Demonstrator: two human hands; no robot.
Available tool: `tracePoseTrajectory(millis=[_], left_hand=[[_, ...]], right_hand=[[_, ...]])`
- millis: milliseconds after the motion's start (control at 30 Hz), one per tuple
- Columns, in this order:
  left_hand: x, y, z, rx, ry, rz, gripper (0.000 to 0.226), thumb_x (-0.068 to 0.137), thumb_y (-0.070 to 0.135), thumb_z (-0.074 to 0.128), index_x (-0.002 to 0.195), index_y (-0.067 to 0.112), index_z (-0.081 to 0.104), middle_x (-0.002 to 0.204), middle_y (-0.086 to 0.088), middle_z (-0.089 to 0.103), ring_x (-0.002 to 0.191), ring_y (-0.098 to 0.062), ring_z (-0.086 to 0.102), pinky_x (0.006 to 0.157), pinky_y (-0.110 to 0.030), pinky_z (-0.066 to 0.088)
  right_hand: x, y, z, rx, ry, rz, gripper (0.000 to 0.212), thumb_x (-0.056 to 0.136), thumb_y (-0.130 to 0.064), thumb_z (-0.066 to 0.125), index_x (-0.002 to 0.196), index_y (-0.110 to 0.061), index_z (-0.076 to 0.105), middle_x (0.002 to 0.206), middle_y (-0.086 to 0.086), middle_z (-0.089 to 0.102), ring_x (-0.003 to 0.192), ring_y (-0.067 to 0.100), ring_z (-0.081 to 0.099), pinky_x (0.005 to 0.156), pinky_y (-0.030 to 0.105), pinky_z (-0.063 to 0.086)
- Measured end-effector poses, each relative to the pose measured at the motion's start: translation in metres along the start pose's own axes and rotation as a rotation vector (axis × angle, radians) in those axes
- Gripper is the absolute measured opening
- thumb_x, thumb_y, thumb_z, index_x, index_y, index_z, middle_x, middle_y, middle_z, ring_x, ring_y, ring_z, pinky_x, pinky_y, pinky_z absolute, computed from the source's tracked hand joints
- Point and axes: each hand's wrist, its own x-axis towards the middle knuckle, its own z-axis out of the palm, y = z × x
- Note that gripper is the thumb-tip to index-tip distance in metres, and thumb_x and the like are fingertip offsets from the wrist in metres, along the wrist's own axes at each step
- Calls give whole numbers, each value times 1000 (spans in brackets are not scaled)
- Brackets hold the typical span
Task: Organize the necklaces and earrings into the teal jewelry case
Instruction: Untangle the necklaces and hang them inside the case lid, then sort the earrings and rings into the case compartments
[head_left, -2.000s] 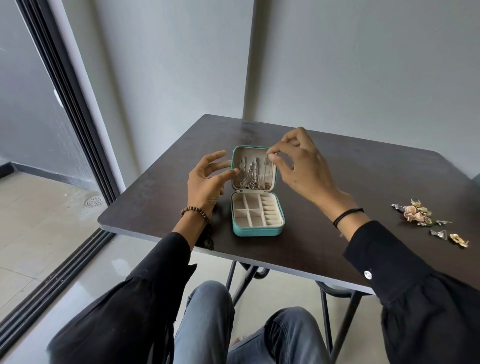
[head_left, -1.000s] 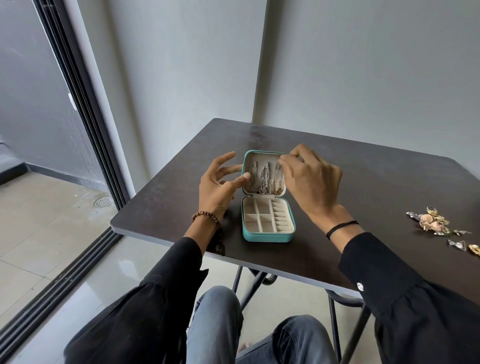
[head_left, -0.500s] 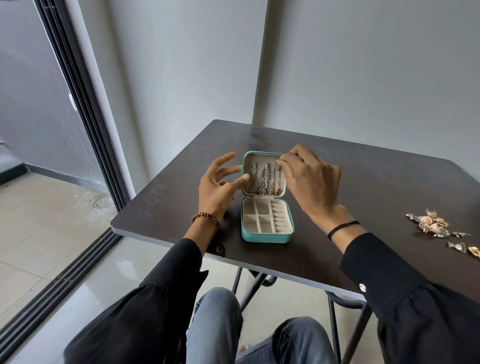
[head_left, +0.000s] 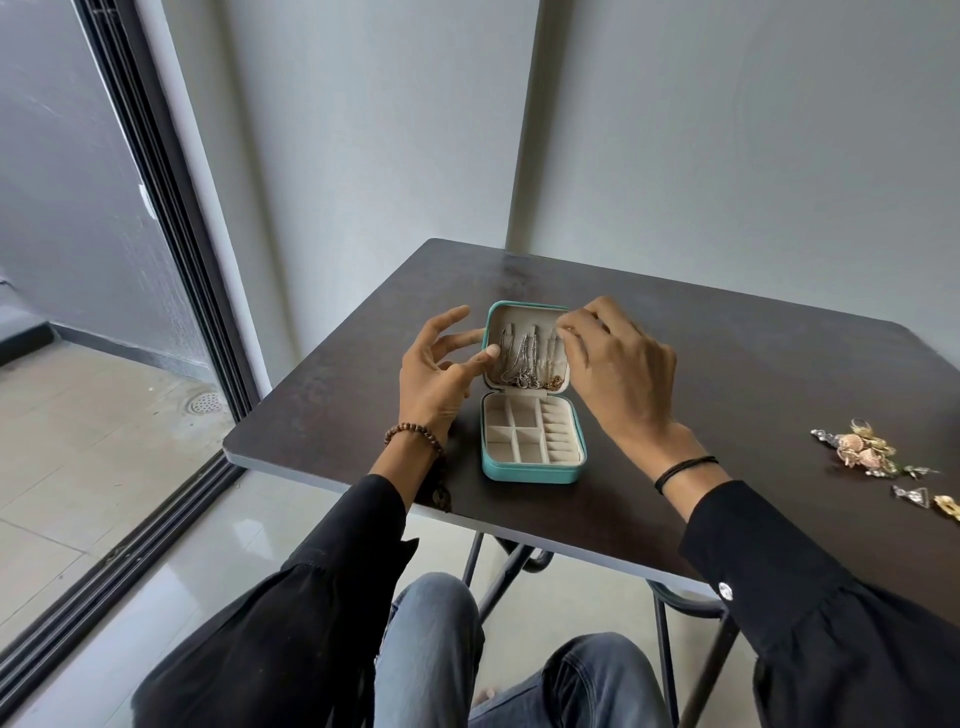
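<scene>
The teal jewelry case (head_left: 530, 472) stands open on the dark table (head_left: 727, 364), its lid upright and its beige compartments empty. Several necklaces (head_left: 527, 361) hang inside the lid, their pendants bunched at the bottom. My left hand (head_left: 441, 371) is at the lid's left edge, fingers spread and the thumb touching the rim. My right hand (head_left: 615, 366) is at the lid's upper right corner, fingertips pinched on the top of the rightmost necklace chain. A pile of earrings (head_left: 862, 452) lies far to the right.
More loose earrings (head_left: 930, 501) lie near the right border of the view. The table's front edge runs just below the case. A sliding glass door frame (head_left: 171, 249) stands on the left, and grey walls meet behind the table. My knees are under the table.
My right hand dropped from above the lid to its upper right corner and keeps pinching there. The left hand has stayed at the lid's left edge.
</scene>
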Motion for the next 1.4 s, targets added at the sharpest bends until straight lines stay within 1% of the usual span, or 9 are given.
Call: tracePoseTrajectory(millis=[167,300,467,533,633,767,967,1267,1400], left_hand=[[1,-5,2,59,34,-16,38,79,22,84,114,16,69,101,8,74,58,-4,58,46,-20,46],[0,-6,3,119,47,-35,33,79,26,83,108,15,71,101,3,75,68,-11,65,47,-20,50],[-4,-3,5,172,58,-22,20,81,25,81,99,25,72,103,11,73,90,-30,70,84,-46,60],[-7,-1,5,200,79,-27,20,81,23,80,100,25,73,105,11,72,91,-35,70,86,-49,59],[-13,4,7,301,99,-36,23,79,25,80,101,30,74,103,15,72,73,-20,66,79,-48,60],[-18,18,15,552,58,-8,23,81,25,75,101,35,74,111,16,71,66,-5,60,66,-27,55],[-26,49,39,778,-6,-8,24,81,19,67,97,36,73,102,22,71,91,-10,68,81,-30,55],[-63,72,124,831,-175,202,22,85,20,63,99,34,73,94,21,73,88,-2,64,61,-21,43],[-84,67,170,805,-317,221,20,85,24,65,99,36,72,95,22,72,94,-4,67,80,-31,56]], right_hand=[[-21,-8,-5,131,-124,77,3,93,-24,68,91,-23,70,88,-7,66,62,21,66,49,24,46],[-36,-8,-9,210,-243,149,4,94,-28,65,94,-25,68,91,-9,66,71,19,68,56,30,54],[-45,-5,-16,295,-382,221,3,93,-31,65,91,-29,66,92,-13,62,77,11,64,62,33,56],[-45,-5,-19,322,-402,260,4,92,-32,66,88,-30,67,91,-13,61,76,7,62,63,33,55],[-43,-4,-23,364,-421,317,5,91,-33,67,87,-30,68,91,-14,63,76,4,62,65,34,56],[-35,-2,-29,425,-461,361,7,89,-34,69,85,-28,70,91,-14,65,75,4,64,68,38,58],[-29,6,-47,465,-453,395,8,91,-36,68,87,-30,71,93,-14,68,77,5,65,70,40,60],[-46,53,-91,470,-372,531,10,92,-35,71,96,-26,73,93,-15,71,76,5,67,70,35,59],[-66,85,-116,407,-365,599,10,92,-30,70,99,-23,73,94,-14,72,75,6,66,69,33,57]])
